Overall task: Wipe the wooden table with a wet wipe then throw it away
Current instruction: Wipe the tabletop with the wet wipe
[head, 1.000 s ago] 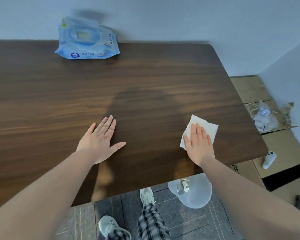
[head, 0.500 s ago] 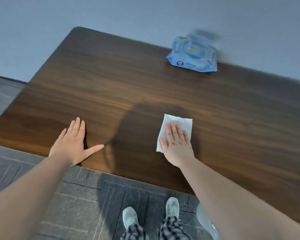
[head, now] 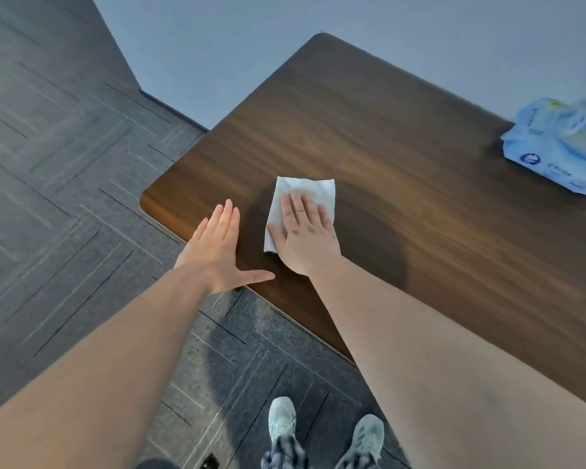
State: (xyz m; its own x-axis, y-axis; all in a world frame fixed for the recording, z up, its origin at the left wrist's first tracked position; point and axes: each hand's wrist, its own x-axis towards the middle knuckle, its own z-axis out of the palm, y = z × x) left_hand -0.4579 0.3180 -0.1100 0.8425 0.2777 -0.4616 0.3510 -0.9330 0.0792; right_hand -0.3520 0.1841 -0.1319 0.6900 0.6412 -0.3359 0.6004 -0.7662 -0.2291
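Wet wipe position: the wet wipe (head: pixel 303 204) lies flat on the wooden table (head: pixel 403 170), near the table's left front corner, under the right hand (head: pixel 305 235). Its far edge and its left side stay uncovered beyond the fingers.
Right hand: open and flat, palm down, fingers together and stretched, pressing the wipe to the table; it grips nothing.
Left hand: the left hand (head: pixel 219 250) is also open, fingers straight and close together, thumb spread out to the right. It lies over the table's front edge, just beside the wipe, on its left, without touching it.
Wipe material and shape: thin white sheet, soft, lightly wrinkled, about rectangular, with one small fold at the near left corner.
Wipe direction: the long axis runs from the near edge away toward the wall, almost the same way as the right hand's fingers point.
Table: dark brown wood grain, smooth with a little shine, rounded corners, thin edge.
Pack of wipes: a light blue soft plastic pack (head: pixel 562 150) lies at the far right of the table, well apart from both hands.
Floor: grey carpet tiles (head: pixel 65 198) with line pattern.
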